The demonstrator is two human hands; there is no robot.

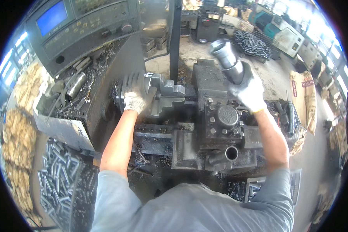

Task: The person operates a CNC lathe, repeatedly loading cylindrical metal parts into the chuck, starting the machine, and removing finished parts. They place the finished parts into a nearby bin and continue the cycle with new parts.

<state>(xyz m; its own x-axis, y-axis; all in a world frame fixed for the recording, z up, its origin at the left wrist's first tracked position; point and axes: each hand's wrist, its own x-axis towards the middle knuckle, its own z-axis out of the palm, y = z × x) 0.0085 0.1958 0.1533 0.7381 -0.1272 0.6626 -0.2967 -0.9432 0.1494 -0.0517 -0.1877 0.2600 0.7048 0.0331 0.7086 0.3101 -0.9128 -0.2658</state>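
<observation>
My left hand (135, 92), in a white glove with a dark finger side, lies against the rim of the lathe chuck (156, 105). Its fingers are stretched out, slightly smeared by motion, and grip nothing. Stepped jaws (173, 93) stick out from the chuck toward the right, with no workpiece seen between them. My right hand (249, 87), gloved alike, is closed around the lower end of a shiny stepped metal tube (227, 58). The tube is held tilted in the air, above and right of the dark tool post (221, 118), its wider mouth pointing up and left.
A control panel (81, 33) with a blue screen stands at the upper left. Metal parts fill a bin (62, 178) at lower left and a tray (253, 44) at the back right. Metal shavings and tools lie on the ledge (75, 87) beside the chuck. Sacks (304, 96) stand right.
</observation>
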